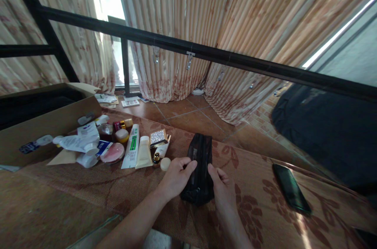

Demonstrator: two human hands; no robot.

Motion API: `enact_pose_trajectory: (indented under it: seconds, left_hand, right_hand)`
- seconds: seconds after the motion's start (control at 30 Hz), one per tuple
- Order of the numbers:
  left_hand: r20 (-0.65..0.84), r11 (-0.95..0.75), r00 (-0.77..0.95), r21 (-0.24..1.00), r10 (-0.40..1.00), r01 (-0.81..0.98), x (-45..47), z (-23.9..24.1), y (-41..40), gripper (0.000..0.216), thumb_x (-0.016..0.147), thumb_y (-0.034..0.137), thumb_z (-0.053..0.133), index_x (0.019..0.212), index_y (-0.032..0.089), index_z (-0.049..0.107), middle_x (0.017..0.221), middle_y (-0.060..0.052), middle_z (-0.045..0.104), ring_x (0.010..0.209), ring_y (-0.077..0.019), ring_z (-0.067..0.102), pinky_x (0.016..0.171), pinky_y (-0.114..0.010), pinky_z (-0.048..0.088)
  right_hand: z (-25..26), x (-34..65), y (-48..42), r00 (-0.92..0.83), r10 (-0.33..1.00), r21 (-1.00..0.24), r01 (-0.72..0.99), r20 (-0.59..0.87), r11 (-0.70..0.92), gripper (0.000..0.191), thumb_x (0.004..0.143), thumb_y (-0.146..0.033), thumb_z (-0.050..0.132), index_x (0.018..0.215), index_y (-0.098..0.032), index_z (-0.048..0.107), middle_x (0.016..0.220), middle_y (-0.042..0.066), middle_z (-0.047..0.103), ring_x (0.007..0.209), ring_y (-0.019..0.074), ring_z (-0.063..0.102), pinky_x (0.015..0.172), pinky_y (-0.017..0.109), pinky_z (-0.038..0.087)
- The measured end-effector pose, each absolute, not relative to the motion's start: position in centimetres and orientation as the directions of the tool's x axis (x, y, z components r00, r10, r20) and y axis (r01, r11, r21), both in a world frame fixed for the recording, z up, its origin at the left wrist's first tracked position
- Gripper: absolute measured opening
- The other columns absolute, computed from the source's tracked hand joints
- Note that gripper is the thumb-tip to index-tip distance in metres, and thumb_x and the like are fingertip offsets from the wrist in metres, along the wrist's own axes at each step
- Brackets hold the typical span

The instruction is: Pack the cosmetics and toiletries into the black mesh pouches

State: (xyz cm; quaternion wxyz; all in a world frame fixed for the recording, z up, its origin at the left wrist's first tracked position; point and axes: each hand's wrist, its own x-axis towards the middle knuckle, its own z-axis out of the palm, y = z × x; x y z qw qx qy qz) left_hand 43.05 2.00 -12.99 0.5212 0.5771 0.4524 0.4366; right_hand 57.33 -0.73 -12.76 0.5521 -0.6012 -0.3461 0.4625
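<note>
A black zippered pouch (202,168) with see-through mesh panels lies lengthwise on the patterned brown cloth (250,166). My left hand (179,174) pinches its left side between thumb and curled fingers. On the opposite edge, my right hand (222,184) holds the pouch with thumb and bent fingers. The zip runs down the middle of the top, with its pull near the close end. Just left of my left hand are a small round lid (165,164), a dark bottle with a gold cap (156,159), a cream-coloured tube (144,152) and a glittery compact (158,138).
A white tube with a green label (132,147), a pink round container (112,152) and several toiletries cluster by a cardboard box (67,119) at left. A phone (291,190) lies at right. Beyond the cloth run a black metal rail (171,44) and striped curtains (182,1).
</note>
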Motion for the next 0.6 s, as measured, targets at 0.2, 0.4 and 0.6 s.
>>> enact_pose_trajectory:
  seconds: [0.2,0.4,0.6]
  left_hand:
    - [0.034,-0.053,0.224,0.995,0.974,0.080,42.96,-12.99,1.91,0.045,0.086,0.051,0.048,0.057,0.018,0.040,0.057,0.004,0.035,0.053,-0.0090,0.033,0.048,-0.022,0.024]
    - [0.040,-0.065,0.212,0.992,0.976,0.111,42.94,-12.89,1.89,0.044,0.087,0.049,0.047,0.057,0.018,0.040,0.057,0.004,0.036,0.054,-0.0092,0.034,0.048,-0.022,0.025]
    - [0.038,-0.065,0.194,0.989,0.980,0.134,42.90,-12.75,1.77,0.043,0.087,0.047,0.046,0.056,0.018,0.038,0.057,0.004,0.035,0.053,-0.0092,0.034,0.048,-0.022,0.025]
  right_hand:
    - [-12.74,57.25,-0.77,0.322,0.926,-0.980,-0.108,-0.195,-0.169,0.045,0.063,-0.057,0.072,0.057,-0.017,0.053,0.052,-0.005,0.045,0.048,0.0086,0.036,0.044,0.021,0.029]
    - [-12.82,57.34,-0.69,0.324,0.922,-0.977,-0.089,-0.211,-0.192,0.045,0.062,-0.058,0.072,0.056,-0.017,0.053,0.050,-0.005,0.044,0.047,0.0089,0.037,0.043,0.021,0.029]
    - [-12.43,57.10,-0.65,0.324,0.919,-0.974,-0.108,-0.224,-0.200,0.045,0.060,-0.058,0.073,0.055,-0.018,0.053,0.050,-0.005,0.043,0.047,0.0087,0.036,0.043,0.021,0.029]
